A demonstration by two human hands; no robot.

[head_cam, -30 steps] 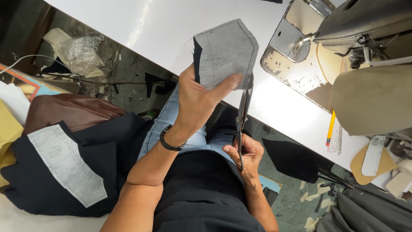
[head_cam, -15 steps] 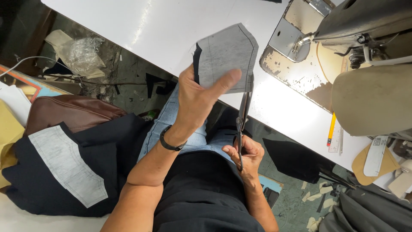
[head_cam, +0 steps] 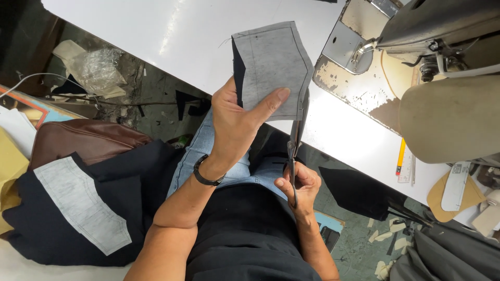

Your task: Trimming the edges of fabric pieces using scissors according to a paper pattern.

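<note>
**Grey panel at the blades**

Grey interlined fabric panel point(head_cam: 273, 67) sits upright in our left hand point(head_cam: 234, 122), thumb pressed flat across its face and the other fingers curled behind it, held above the near edge of the white sewing table point(head_cam: 172, 36). Our right hand point(head_cam: 299, 184) is closed round the handles of dark scissors point(head_cam: 295, 143), whose blades run up along the panel's right edge (we cannot tell how far apart the blades stand).

Judging by the clean outline, most sides of the panel look already stitched and shaped; the trimming seems to be at the lower right corner, with that right edge left to finish.

Beyond the table's right end stands the sewing machine point(head_cam: 442, 31). Off the left edge, dark cloth with a grey pocket-shaped piece point(head_cam: 80, 205) lies on a pile.
</note>
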